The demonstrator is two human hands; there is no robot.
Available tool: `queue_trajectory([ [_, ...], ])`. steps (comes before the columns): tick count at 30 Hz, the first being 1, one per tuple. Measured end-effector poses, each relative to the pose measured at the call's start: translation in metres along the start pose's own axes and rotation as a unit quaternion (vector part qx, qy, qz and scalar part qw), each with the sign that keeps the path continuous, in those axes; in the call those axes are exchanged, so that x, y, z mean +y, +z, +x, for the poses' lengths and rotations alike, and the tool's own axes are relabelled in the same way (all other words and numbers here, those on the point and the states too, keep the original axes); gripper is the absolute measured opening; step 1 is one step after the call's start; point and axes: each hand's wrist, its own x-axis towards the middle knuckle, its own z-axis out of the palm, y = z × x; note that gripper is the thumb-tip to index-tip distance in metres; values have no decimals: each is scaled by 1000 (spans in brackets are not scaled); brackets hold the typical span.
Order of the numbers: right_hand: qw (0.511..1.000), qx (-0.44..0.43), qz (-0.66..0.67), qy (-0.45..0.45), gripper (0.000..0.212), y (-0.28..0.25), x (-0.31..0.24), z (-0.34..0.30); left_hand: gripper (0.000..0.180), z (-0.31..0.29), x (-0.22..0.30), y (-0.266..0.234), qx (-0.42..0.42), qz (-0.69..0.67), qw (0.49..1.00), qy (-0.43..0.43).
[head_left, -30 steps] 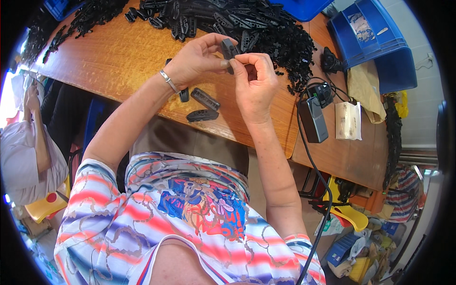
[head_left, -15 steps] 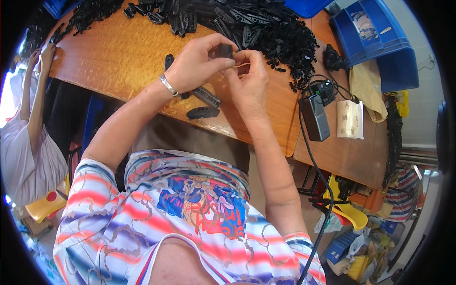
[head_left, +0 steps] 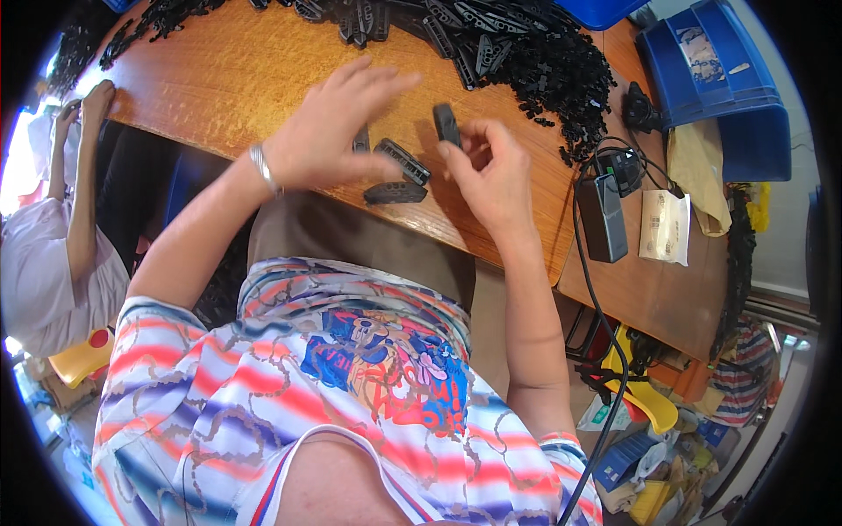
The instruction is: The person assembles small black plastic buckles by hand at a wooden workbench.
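My left hand (head_left: 329, 131), fingers spread and slightly blurred, hovers over the near part of the wooden table (head_left: 219, 79) and holds nothing. To its right, my right hand (head_left: 495, 175) pinches a small elongated black plastic part (head_left: 445, 124) between thumb and fingers. Below and between the hands lie a ribbed black plastic housing (head_left: 403, 162) and a curved black plastic shell (head_left: 395, 193) near the table's front edge. Another black piece (head_left: 361, 138) is mostly hidden behind my left hand.
Long black plastic parts (head_left: 474, 44) lie heaped at the back, beside a pile of tiny black pieces (head_left: 566, 83). On the right are a black box-shaped device (head_left: 602, 217), a cable, a tissue packet (head_left: 664, 228) and blue bins (head_left: 724, 88). Another person's hands (head_left: 95, 101) rest at the far left edge.
My hands have separated: the left has let go and swung left with its fingers opening, while the right keeps the black plastic part. The view has shifted slightly.
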Motion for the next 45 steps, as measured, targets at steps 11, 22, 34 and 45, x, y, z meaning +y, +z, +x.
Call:
queue_trajectory([
  [11, 988, 21, -151, -32, 31, 54, -14, -24, 82, -30, -7, 42, 4, 93, 995, -38],
  [22, 959, -122, -109, -233, 29, 193, -81, -8, 71, -161, -62, -48, 72, 113, 981, -142],
  [34, 993, 18, 18, -118, 19, 35, 0, 18, 32, -175, -43, -52, 163, 77, 960, -212],
  [45, 933, 208, -294, 5, 47, -57, 59, 86, 25, 103, 5, 43, 81, 10, 997, 13],
])
